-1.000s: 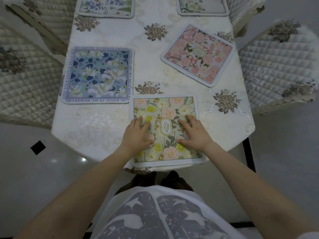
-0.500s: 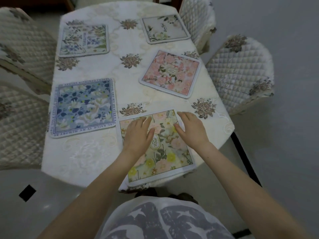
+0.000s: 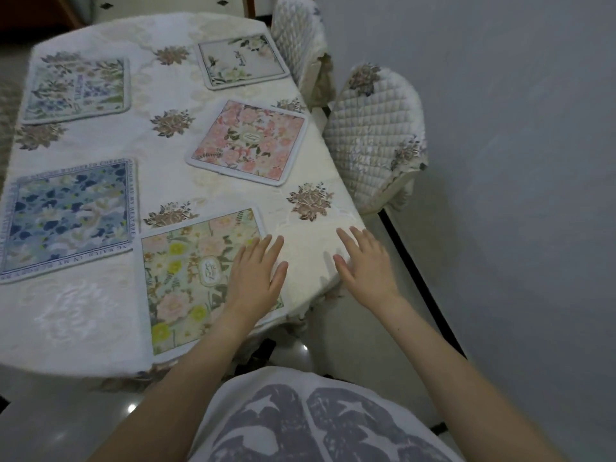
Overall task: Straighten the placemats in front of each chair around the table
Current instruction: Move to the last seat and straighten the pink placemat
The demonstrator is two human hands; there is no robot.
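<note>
Head view: yellow-flowered placemat (image 3: pixel 186 281) at near desk (image 3: pixel 83 315) edge, tilted. Left hand (image 3: pixel 255 278) flat, fingers spread, over its right edge. Right hand (image 3: pixel 365 265) spread wide, empty, on bare cloth just beside it. Pink placemat (image 3: pixel 248 145) beyond, skewed.

A table (image 3: pixel 310 181) draped in a cream embroidered cloth is filling the room's middle — two quilted chairs (image 3: pixel 373 135) are sitting tucked along its right side. The glossy pale floor (image 3: pixel 516 228) is catching small glints of light, dark inlay lines (image 3: pixel 420 278) running across it.
</note>
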